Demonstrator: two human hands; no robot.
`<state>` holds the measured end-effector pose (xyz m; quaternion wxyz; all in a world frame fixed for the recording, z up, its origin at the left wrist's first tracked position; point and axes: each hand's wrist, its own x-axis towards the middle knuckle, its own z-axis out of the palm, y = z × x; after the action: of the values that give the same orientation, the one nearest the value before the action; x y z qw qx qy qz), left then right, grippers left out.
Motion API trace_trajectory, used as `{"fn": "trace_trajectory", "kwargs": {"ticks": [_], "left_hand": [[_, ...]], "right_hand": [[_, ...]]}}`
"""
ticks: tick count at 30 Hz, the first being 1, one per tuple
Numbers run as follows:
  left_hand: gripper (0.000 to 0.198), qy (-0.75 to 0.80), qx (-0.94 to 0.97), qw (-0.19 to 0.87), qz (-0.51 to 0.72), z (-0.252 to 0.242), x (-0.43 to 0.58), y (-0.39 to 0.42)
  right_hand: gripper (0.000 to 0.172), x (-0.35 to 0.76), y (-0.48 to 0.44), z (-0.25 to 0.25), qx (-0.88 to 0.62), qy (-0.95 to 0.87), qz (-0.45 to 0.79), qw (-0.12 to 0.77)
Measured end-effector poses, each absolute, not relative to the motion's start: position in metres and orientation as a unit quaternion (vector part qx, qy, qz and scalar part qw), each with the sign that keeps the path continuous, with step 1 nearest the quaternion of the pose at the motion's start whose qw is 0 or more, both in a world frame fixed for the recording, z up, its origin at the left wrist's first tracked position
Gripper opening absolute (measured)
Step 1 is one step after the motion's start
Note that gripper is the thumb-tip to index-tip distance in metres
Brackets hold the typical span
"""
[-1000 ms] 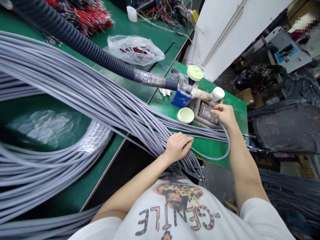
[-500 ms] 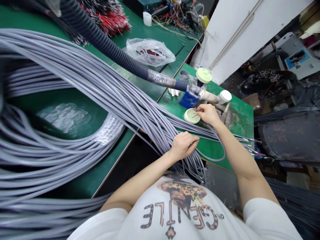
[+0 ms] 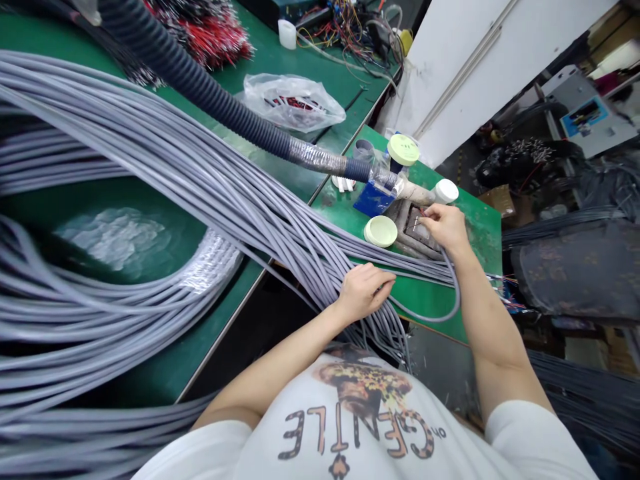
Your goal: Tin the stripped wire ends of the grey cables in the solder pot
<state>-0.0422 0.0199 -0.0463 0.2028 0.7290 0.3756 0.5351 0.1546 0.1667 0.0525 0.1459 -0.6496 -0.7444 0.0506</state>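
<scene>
Your right fingers (image 3: 431,215) pinch a supple grey cable (image 3: 457,298) near its tip; your left fingers (image 3: 374,275) clutch the heavy cable bundle (image 3: 280,227).

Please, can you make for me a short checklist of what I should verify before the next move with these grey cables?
1. Left hand rests curled on the grey cable bundle: ok.
2. Right hand pinches thin wire ends above the metal plate: ok.
3. Number and condition of those wire ends: cannot tell, too small.
4. Grey cable loop beside the right forearm hangs free, not snagged: ok.
5. Pale green round lid lies on the green bench, apart from the right hand: ok.
6. Corrugated dark blue hose stays clear of both hands: ok.
</scene>
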Motion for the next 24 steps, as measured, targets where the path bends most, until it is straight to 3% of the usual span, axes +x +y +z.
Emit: {"fn": "trace_trajectory", "kwargs": {"ticks": [8, 17, 21, 24], "left_hand": [[0.013, 0.376, 0.727, 0.195, 0.54, -0.045, -0.042, 0.02], [0.013, 0.376, 0.729, 0.202, 0.536, -0.046, -0.042, 0.02], [0.014, 0.376, 0.728, 0.205, 0.536, -0.046, -0.042, 0.02], [0.013, 0.375, 0.724, 0.208, 0.54, -0.047, -0.042, 0.021]], "right_hand": [[0.017, 0.212, 0.19, 0.017, -0.741, -0.666, -0.005, 0.084], [0.017, 0.216, 0.196, 0.006, -0.755, -0.652, 0.0, 0.073], [0.014, 0.216, 0.195, 0.012, -0.752, -0.654, 0.003, 0.083], [0.012, 0.212, 0.18, 0.029, -0.734, -0.653, 0.065, 0.174]]}}
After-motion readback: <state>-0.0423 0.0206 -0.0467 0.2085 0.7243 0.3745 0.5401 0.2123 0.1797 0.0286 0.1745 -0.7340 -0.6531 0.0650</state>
